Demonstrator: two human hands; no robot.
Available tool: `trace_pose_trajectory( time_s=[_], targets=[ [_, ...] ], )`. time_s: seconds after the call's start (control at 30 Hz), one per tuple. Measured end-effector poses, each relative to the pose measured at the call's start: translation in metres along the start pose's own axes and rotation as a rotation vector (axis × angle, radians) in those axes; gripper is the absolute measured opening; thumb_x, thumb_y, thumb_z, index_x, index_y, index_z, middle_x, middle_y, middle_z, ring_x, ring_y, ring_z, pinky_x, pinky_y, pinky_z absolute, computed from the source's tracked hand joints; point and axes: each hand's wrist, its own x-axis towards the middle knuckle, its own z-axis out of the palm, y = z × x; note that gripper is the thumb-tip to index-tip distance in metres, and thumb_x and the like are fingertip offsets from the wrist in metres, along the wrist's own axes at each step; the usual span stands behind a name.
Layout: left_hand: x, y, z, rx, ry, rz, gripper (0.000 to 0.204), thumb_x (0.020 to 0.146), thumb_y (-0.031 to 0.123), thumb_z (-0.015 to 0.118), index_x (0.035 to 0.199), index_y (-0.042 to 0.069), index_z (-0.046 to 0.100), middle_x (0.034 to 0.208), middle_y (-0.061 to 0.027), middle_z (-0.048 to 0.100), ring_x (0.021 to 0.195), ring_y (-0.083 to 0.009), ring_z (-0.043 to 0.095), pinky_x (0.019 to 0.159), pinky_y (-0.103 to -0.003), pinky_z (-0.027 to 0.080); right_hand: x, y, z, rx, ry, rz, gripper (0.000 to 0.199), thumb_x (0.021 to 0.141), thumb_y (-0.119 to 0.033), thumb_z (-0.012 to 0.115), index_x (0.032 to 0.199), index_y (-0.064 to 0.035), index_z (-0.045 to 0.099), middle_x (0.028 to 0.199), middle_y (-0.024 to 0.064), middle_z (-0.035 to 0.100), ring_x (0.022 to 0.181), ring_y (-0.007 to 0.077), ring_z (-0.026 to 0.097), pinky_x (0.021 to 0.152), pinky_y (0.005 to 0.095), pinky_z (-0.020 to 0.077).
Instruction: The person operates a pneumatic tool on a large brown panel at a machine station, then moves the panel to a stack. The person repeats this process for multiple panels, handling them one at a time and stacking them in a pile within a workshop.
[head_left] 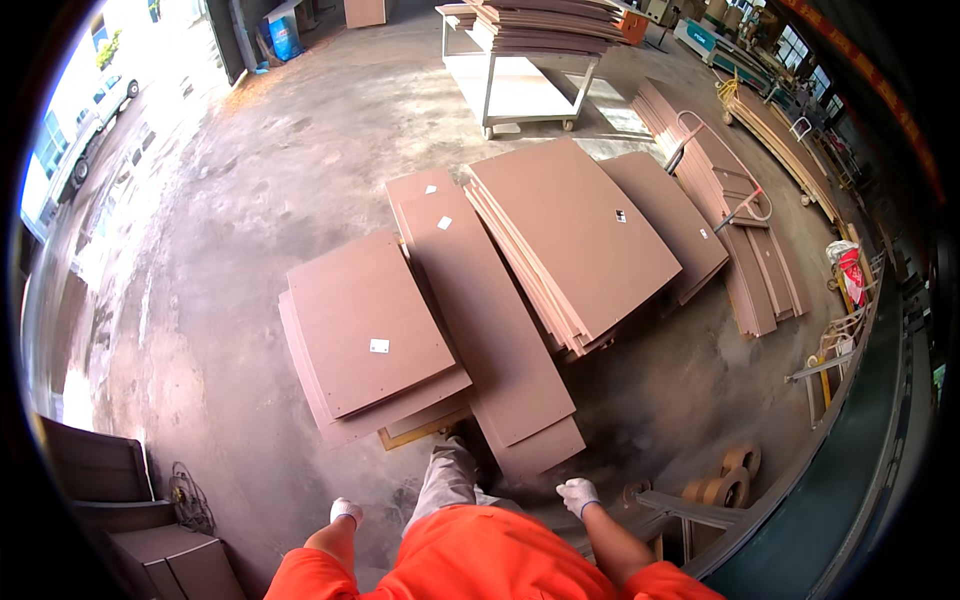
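Observation:
I stand over stacks of brown boards lying on a concrete floor. My left hand [346, 511], in a white glove, hangs at my side with fingers closed and nothing in it. My right hand [578, 494], also gloved, hangs closed near the front end of a long narrow stack of boards [490, 320]. A wider stack with a small white label [365, 335] lies to the left. A big fanned stack [575, 235] lies farther back. My leg in grey trousers [447, 480] steps toward the boards.
A white trolley [520, 85] loaded with boards stands at the back. More board piles with a hand truck [740, 215] lie at the right. A green conveyor [840, 470] runs along the right edge. Brown boxes [130, 500] sit lower left. Tape rolls [730, 480] lie near the conveyor.

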Motion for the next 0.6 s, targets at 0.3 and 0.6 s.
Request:
trace_pose_trajectory(
  time_s=[0.3,0.6],
  targets=[
    [-0.079,-0.068,0.086,-0.829,-0.09,-0.025,0.023,0.088,0.012,0.064,0.104,-0.004,0.072,0.081,-0.0128,0.07,0.068,-0.0266,0.069,0.061,-0.044,0.059,-0.034,-0.07,0.018,-0.47,0.043,-0.173,0.049,0.086,-0.048,0.064,0.099,-0.0023,0.077,0.106,0.0258,0.073,0.106,0.0434,0.069,0.091,0.0504,0.054],
    [-0.057,-0.057,0.066,-0.936,-0.249,-0.076,0.021,0.093,0.017,0.064,0.107,0.002,0.068,0.073,-0.0114,0.065,0.055,-0.026,0.063,0.047,-0.041,0.051,-0.141,-0.263,0.005,-0.247,-0.147,-0.36,0.042,0.088,-0.043,0.064,0.086,-0.0016,0.062,0.09,0.0253,0.069,0.09,0.0445,0.068,0.079,0.0525,0.0519]
  ],
)
